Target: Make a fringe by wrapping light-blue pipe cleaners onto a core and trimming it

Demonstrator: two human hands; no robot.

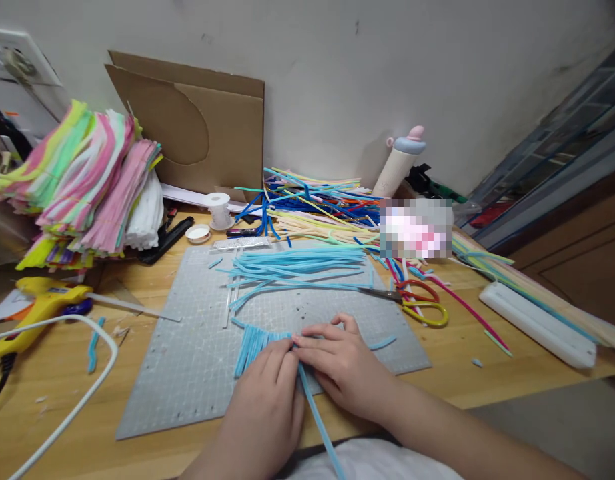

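Observation:
A row of light-blue pipe cleaners (pixel 255 347), set side by side, lies on the grey cutting mat (pixel 187 373). My left hand (pixel 270 393) rests over the right end of this row, fingers bent and pressed together on it. At the same edge my right hand (pixel 340 363) pinches with its fingertips, which meet those of the left. From between the hands a long blue pipe cleaner (pixel 317 417) runs down toward my lap. Another blue end (pixel 383 343) sticks out beyond my right hand. The exact grip under the fingers is hidden.
Loose blue pipe cleaners (pixel 297 267) and scissors (pixel 422 303) lie behind my hands. At left are a yellow glue gun (pixel 42 310), a white cable (pixel 95 367) and bundled pipe cleaners (pixel 87 180). A bottle (pixel 397 163), cardboard (pixel 227 133) and a power strip (pixel 537 323) stand farther out.

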